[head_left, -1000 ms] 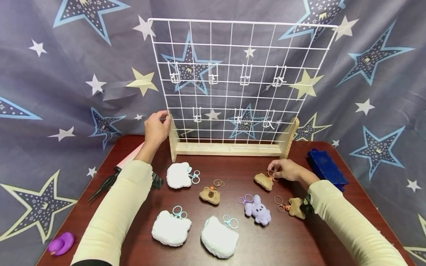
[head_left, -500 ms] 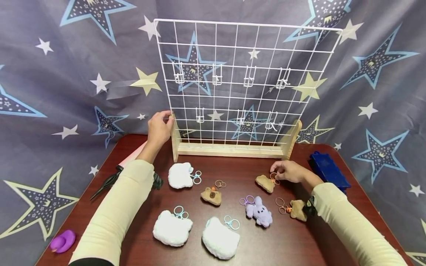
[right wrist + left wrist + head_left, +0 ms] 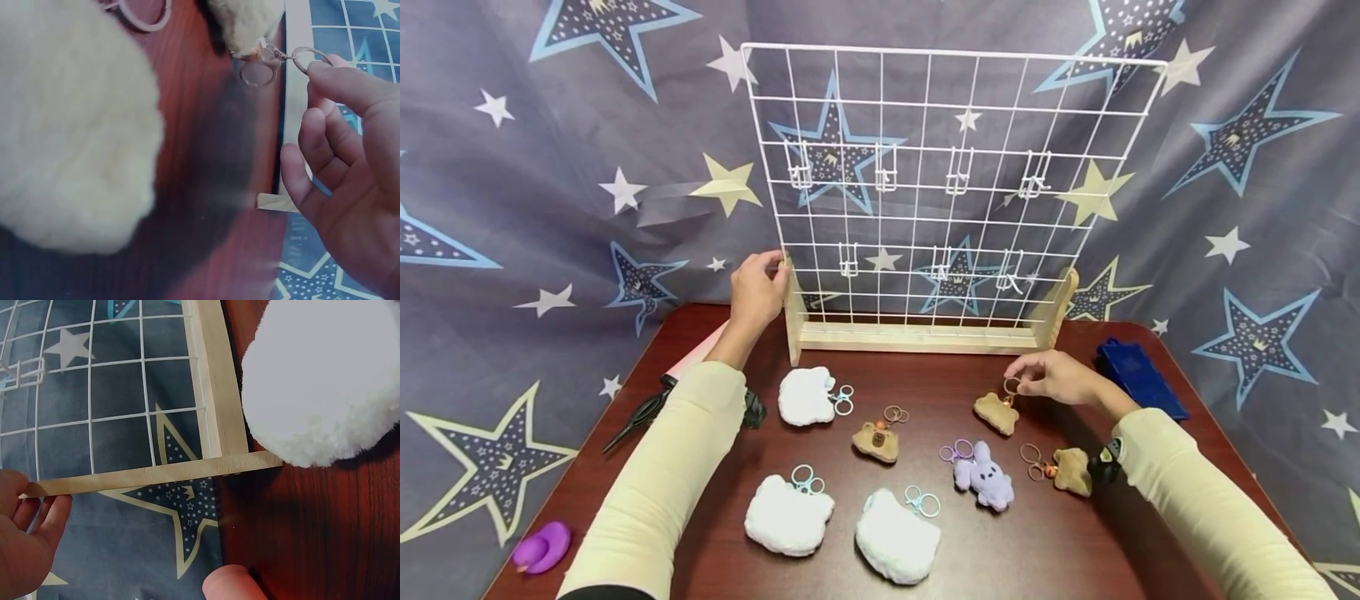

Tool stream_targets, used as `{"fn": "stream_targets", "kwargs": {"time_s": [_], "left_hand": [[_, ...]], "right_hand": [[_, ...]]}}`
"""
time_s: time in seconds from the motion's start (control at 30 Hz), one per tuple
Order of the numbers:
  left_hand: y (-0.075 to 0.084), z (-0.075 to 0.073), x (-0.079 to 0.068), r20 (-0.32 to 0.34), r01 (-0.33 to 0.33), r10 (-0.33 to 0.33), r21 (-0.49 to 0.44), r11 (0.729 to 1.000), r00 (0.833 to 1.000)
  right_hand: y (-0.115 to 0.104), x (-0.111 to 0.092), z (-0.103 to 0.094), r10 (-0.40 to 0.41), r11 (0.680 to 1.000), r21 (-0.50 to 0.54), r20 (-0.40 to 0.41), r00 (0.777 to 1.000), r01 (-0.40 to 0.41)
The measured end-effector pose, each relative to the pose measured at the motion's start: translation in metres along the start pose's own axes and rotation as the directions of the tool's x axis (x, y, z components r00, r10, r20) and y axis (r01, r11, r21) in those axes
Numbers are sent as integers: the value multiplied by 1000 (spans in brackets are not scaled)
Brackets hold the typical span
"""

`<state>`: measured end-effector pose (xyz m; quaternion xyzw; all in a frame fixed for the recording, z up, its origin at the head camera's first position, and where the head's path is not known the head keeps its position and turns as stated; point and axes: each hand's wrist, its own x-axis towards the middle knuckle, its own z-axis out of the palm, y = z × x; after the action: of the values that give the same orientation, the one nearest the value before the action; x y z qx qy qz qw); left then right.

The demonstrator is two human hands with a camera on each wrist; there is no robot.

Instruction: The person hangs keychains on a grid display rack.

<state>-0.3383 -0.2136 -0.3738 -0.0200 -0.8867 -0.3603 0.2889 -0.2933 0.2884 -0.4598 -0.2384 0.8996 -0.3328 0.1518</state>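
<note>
My left hand [image 3: 758, 287] holds the top of the left wooden upright [image 3: 792, 317] of a white wire grid display rack [image 3: 917, 337]. In the left wrist view its fingers [image 3: 53, 519] bend around that upright's end. Between thumb and fingertip, my right hand [image 3: 1058, 377] pinches the metal ring of a brown plush keychain [image 3: 996, 413]. The right wrist view shows this ring [image 3: 306, 53] raised, with the plush body hanging off its clasp, while the other fingers stay loosely curled. Whether the plush still touches the table cannot be told.
Several white hooks [image 3: 957, 182] sit on the grid. Around the table lie white plush keychains [image 3: 788, 515], a purple rabbit keychain [image 3: 987, 479] and more brown ones [image 3: 877, 442]. A blue box [image 3: 1142, 379] lies right; a pink-and-black object [image 3: 647, 412] and purple duck [image 3: 542, 547] lie left.
My right hand has shifted slightly left and up, and the brown keychain's ring has risen with it. The left hand keeps its hold on the upright.
</note>
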Motion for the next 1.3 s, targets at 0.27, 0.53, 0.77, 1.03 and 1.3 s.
{"fn": "stream_targets", "kwargs": {"time_s": [0.27, 0.53, 0.77, 1.03, 1.3], "left_hand": [[1, -2, -1, -4, -11, 11, -15, 1000, 1000], [2, -4, -3, -9, 3, -3, -22, 1000, 1000], [-1, -3, -1, 12, 8, -8, -19, 1000, 1000], [-2, -8, 2, 38, -1, 1, -1, 1000, 999], [-2, -6, 3, 37, -13, 13, 0, 1000, 999]], "right_hand": [[-9, -3, -12, -105, 994, -46, -97, 990, 101], [-19, -10, -25, -109, 994, -20, -166, 980, 107], [-36, -14, -41, -158, 987, -18, -237, 959, 158], [-50, -6, -53, -202, 979, -67, -283, 937, 191], [-75, -9, -77, -236, 972, -75, -329, 914, 224]]}}
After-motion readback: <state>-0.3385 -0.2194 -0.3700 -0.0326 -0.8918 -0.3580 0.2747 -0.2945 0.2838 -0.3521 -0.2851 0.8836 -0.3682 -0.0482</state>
